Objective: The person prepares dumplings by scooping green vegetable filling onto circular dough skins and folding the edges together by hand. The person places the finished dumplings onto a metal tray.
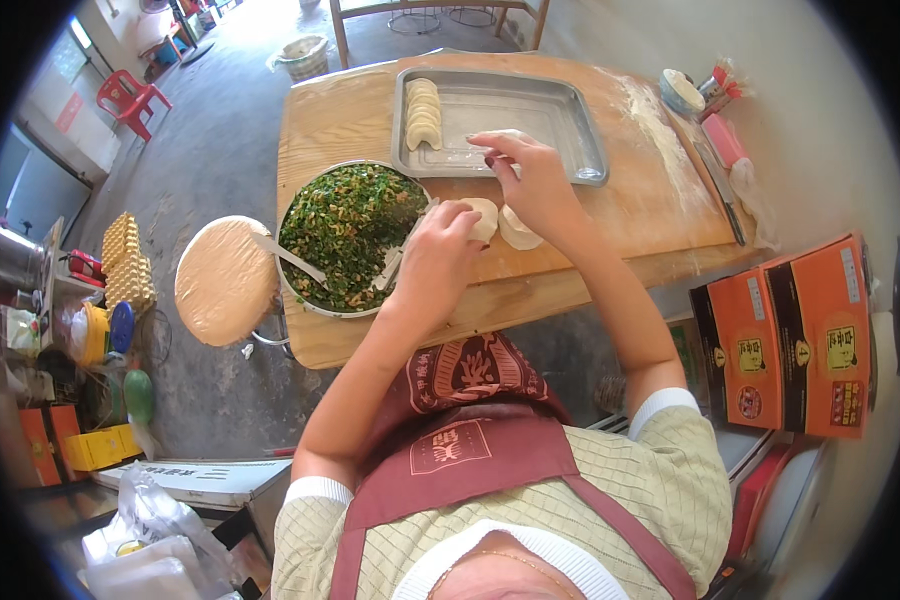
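Note:
My left hand (446,236) is at the right rim of the round bowl (298,300), its fingers and thumb curled onto the left edge of a round dough wrapper (483,216). Chopped greens with small brown bits (345,217) fill the bowl. My right hand (526,169) hovers over the near edge of the metal tray (510,124), fingers apart, with nothing visible in it. Below my right wrist lies more round dough (521,231), partly hidden. A row of several folded dumplings (423,112) stands along the tray's left side.
A pale flat utensil (292,255) leans on the bowl's left rim; another (391,266) lies at its right. Loose flour (652,127) covers part of the wooden board (622,202). A knife (720,191) lies at the right edge. Left is a round covered stool (225,277); orange boxes (784,337) stand right.

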A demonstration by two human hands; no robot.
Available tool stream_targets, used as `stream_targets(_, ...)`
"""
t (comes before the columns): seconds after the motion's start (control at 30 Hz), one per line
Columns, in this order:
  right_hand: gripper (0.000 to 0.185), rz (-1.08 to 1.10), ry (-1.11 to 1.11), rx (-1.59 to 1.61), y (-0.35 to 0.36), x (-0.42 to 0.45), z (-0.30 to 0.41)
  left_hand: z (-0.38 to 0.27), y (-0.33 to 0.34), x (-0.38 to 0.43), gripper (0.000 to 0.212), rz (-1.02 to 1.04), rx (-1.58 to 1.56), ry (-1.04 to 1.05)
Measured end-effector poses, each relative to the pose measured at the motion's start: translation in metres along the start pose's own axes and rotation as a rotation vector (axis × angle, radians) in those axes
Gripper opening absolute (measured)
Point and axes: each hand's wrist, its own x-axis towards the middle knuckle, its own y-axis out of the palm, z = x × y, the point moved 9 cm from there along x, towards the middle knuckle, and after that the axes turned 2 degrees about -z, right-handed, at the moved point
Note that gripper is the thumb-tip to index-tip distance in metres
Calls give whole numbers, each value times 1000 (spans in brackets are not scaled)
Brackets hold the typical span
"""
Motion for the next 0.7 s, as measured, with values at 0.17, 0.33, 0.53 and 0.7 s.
stream_targets(0.17,25,-62,207,98,-33,-44,3,1,45,13,16,208,458,171)
stream_targets(0.33,22,-87,372,287,-44,-83,1,10,34,20,7,165,310,76)
stream_targets(0.53,22,-82,421,371,-38,-99,8,22,26,30,8,184,186,-35)
stream_targets(0.7,23,-45,403,400,-28,-98,19,46,23,42,10,149,36,-126)
